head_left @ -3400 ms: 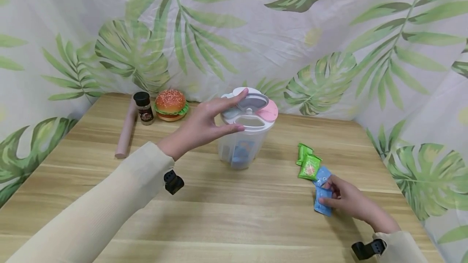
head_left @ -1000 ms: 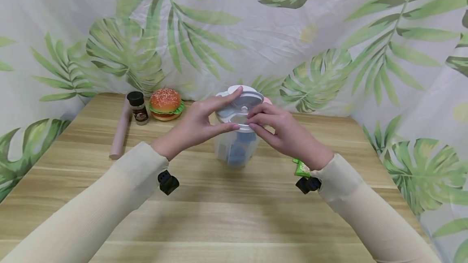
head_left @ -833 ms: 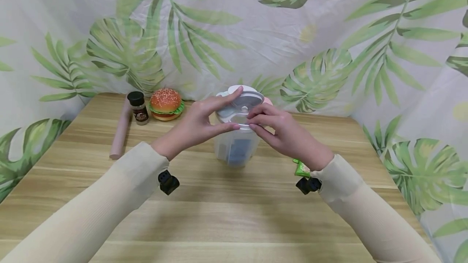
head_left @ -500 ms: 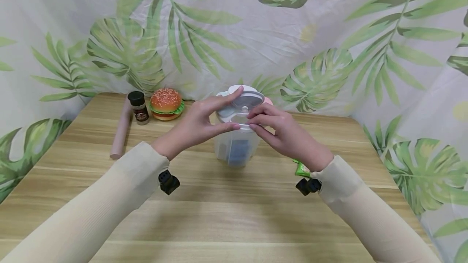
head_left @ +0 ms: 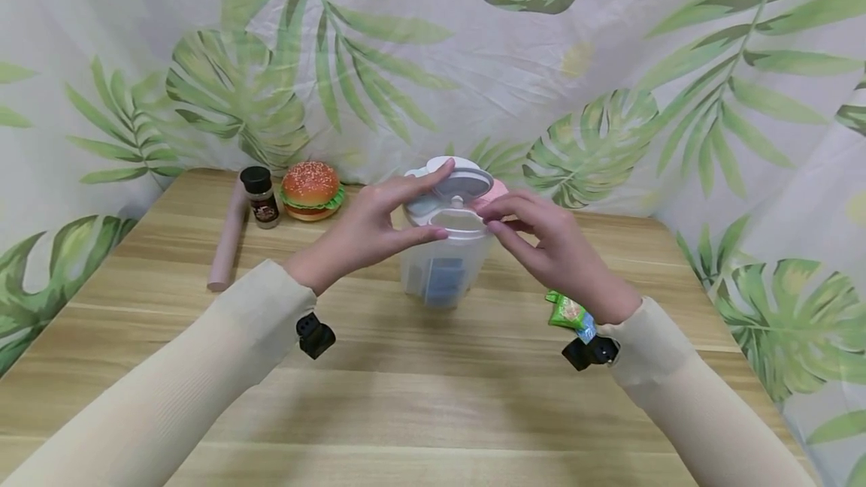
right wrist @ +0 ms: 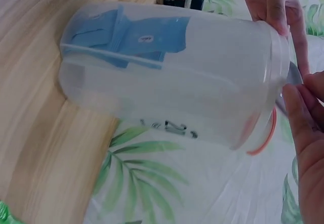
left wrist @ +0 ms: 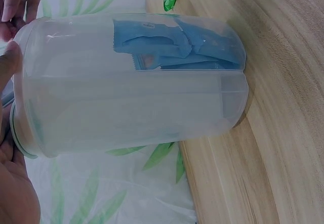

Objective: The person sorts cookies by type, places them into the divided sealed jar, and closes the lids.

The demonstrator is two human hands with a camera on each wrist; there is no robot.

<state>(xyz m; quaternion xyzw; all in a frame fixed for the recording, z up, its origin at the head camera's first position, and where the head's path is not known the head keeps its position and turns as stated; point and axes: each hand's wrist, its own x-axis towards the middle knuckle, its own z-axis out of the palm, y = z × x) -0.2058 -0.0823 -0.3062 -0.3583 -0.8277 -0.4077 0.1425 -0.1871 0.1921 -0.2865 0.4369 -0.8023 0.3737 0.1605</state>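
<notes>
A clear lidded container (head_left: 446, 273) stands upright on the table, its grey flap (head_left: 464, 183) raised over an opening. Several blue packets (left wrist: 152, 44) lie in one compartment, also seen through the wall as blue packets (right wrist: 147, 34) in the right wrist view. My left hand (head_left: 375, 224) grips the lid, thumb at the front rim and a fingertip at the raised flap. At the opening's right edge is my right hand (head_left: 551, 246), thumb and fingertips close together and nothing visible between them.
Green packets (head_left: 567, 312) and a blue packet (head_left: 585, 329) lie to the right, partly behind my right wrist. A toy burger (head_left: 311, 190), a black-capped jar (head_left: 260, 198) and a pinkish rod (head_left: 228, 239) are at the back left. Leaf-patterned cloth hangs behind.
My right hand carried a blue packet from the table to the opening, and it now lies inside. Since half a second ago that hand has drawn back slightly right. The left hand keeps its grip.
</notes>
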